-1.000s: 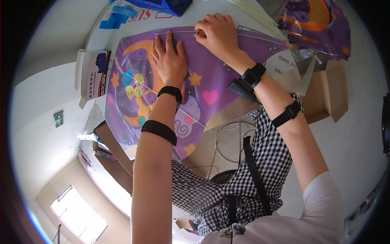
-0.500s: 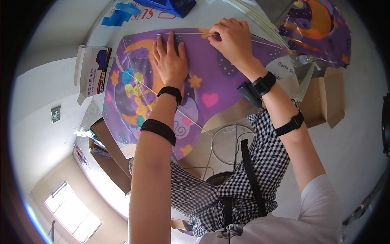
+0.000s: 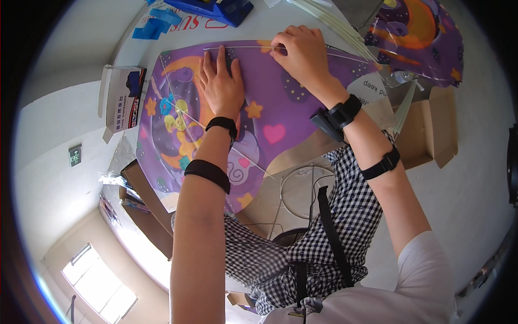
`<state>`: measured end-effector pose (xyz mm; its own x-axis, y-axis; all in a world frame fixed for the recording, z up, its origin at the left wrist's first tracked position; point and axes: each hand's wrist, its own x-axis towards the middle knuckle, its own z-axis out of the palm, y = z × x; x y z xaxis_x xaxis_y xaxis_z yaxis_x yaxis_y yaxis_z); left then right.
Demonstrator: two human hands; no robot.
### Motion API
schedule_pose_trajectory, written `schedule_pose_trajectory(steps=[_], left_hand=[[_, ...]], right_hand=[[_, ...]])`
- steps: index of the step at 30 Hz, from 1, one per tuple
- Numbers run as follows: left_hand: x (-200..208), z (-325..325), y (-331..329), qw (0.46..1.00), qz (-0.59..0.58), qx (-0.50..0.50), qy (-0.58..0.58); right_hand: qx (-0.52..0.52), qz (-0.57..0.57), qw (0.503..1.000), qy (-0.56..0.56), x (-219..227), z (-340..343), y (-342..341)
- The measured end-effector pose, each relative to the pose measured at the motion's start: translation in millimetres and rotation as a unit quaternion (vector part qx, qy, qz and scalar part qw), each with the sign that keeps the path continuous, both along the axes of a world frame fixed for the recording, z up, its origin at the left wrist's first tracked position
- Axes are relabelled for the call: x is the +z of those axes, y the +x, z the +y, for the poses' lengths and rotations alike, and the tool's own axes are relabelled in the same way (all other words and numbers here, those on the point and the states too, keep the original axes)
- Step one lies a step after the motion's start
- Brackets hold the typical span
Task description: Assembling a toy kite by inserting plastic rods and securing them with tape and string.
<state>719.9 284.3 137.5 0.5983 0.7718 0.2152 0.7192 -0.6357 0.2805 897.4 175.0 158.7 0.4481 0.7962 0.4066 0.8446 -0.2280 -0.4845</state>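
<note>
A purple kite sheet (image 3: pixel 299 116) printed with stars, hearts and a moon lies spread across the table in front of me. Along its far edge runs a thin white rod (image 3: pixel 243 47). My right hand (image 3: pixel 303 56) pinches this rod between thumb and fingers. Flat on the sheet, with fingers spread, rests my left hand (image 3: pixel 222 93); its fingertips reach the rod near its left end. A second thin rod (image 3: pixel 245 156) crosses the sheet diagonally, passing under my left forearm, and another slants along the left side.
Blue strips (image 3: pixel 159 22) and a blue tape dispenser (image 3: pixel 224 9) are at the far edge. A bundle of pale rods (image 3: pixel 337 26) lies far right, beside another purple printed kite (image 3: pixel 448 51). Cardboard boxes stand left (image 3: pixel 123 100) and right (image 3: pixel 445 127).
The whole view has shifted slightly. Both hands keep nearly the same place on the sheet and rod, the right one still pinching.
</note>
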Motion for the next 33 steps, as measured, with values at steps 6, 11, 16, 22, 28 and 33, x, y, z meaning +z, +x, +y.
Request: schedule_pose_trajectory(steps=[6,11,16,22,28,33], left_hand=[[0.3,0.8,-0.2,1.000,0.008,-0.003,0.012],[1.3,0.5,0.2,1.000,0.020,0.001,0.008],[1.9,-0.4,-0.1,1.000,0.015,0.001,0.003],[0.0,0.2,0.1,1.000,0.016,0.005,0.007],[-0.5,0.6,-0.4,1.000,0.015,0.004,0.007],[0.1,0.5,0.0,1.000,0.021,0.004,0.007]], right_hand=[[-0.004,0.014,1.000,0.000,-0.2,-0.2,-1.1],[-0.006,0.013,1.000,-0.008,-0.1,0.6,-1.0],[-0.009,0.011,1.000,0.001,-0.6,1.4,-1.1],[-0.002,0.003,1.000,-0.013,-0.7,-0.4,-0.7],[-0.005,0.000,1.000,-0.014,-1.2,-0.5,-1.1],[-0.008,-0.003,1.000,-0.009,-1.0,-0.1,-2.1]])
